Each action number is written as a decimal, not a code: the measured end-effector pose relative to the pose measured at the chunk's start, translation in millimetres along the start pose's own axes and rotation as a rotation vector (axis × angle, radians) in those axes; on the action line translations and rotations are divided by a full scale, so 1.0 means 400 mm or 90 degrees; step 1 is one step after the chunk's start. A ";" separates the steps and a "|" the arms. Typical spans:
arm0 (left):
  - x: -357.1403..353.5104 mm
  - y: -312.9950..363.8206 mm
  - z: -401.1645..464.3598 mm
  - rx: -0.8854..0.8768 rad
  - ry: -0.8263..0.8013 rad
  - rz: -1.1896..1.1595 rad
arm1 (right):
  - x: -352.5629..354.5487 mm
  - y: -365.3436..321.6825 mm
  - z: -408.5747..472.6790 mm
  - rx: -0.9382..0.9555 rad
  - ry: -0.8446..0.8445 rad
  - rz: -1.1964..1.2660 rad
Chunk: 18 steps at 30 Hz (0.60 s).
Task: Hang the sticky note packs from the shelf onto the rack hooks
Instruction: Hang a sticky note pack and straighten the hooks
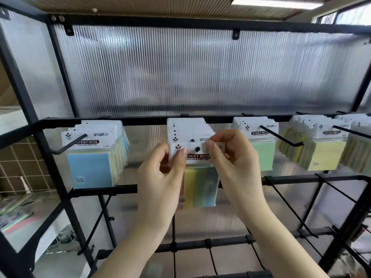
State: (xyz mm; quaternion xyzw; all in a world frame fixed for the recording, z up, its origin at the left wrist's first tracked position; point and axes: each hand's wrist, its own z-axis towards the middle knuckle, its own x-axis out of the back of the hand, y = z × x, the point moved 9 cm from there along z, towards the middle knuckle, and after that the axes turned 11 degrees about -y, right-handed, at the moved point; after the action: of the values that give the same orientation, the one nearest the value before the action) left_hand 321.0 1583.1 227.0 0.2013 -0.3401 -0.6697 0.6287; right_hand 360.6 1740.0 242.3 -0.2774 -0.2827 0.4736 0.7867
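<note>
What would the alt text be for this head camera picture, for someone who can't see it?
Both hands, left hand and right hand, pinch a sticky note pack by its header card at a middle hook of a black rack; neighbouring hooks hold more packs.

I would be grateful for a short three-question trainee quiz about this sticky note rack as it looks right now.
1. True or false: both hands hold the header card of the pack at the middle hook.
2. Multiple choice: the front pack on the far-left hook is mainly A) pink B) light blue C) white.
3. Fill in: the left hand pinches the card's ____ edge, the right hand its ____ edge.

Key
1. True.
2. B; the light blue pack hangs in front.
3. Left; right.
</note>
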 end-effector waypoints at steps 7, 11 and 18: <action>0.002 -0.032 0.003 0.008 0.005 0.059 | -0.003 0.041 -0.005 -0.022 -0.001 -0.013; 0.011 -0.060 -0.001 0.021 0.024 0.050 | 0.003 0.048 -0.014 -0.015 0.018 -0.037; 0.016 -0.105 -0.011 0.057 0.040 0.017 | 0.004 0.079 -0.026 -0.020 0.027 -0.040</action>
State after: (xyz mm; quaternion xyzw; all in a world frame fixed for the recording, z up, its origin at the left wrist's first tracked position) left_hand 293.7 1575.2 195.2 0.2455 -0.3526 -0.6388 0.6382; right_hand 349.8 1752.4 213.2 -0.2906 -0.2817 0.4382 0.8026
